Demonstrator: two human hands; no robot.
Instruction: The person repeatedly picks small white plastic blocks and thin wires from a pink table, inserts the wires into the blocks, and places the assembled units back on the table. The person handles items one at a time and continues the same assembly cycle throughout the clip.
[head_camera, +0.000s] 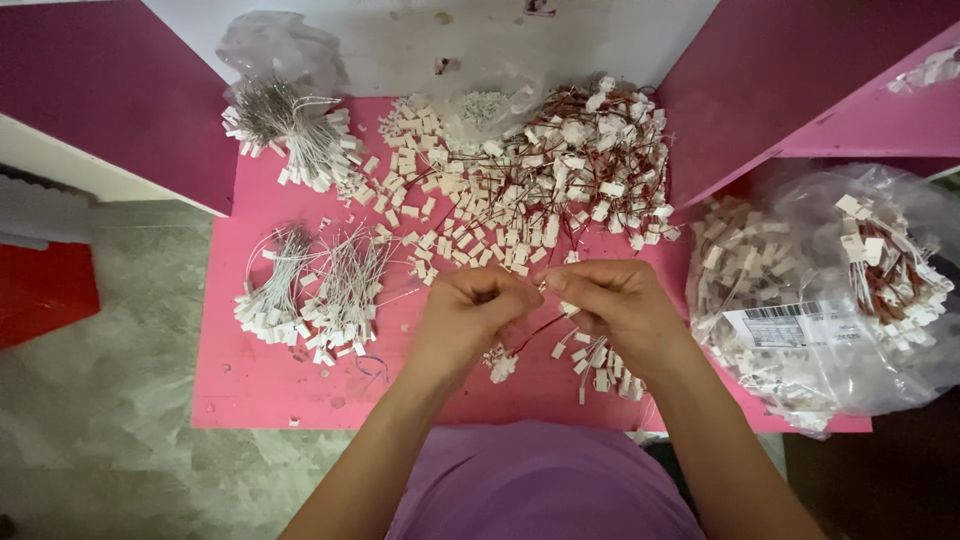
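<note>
Both the left hand (470, 312) and the right hand (612, 300) pinch shut on a small white plug (541, 285) (red wire (535, 331) trailing below) above the pink table (260, 385).

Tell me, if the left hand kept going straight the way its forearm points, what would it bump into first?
Almost at once the right hand: the left hand points up and rightward, and their fingertips already meet around a small white connector with red wire. Depth is hard to judge.
</note>
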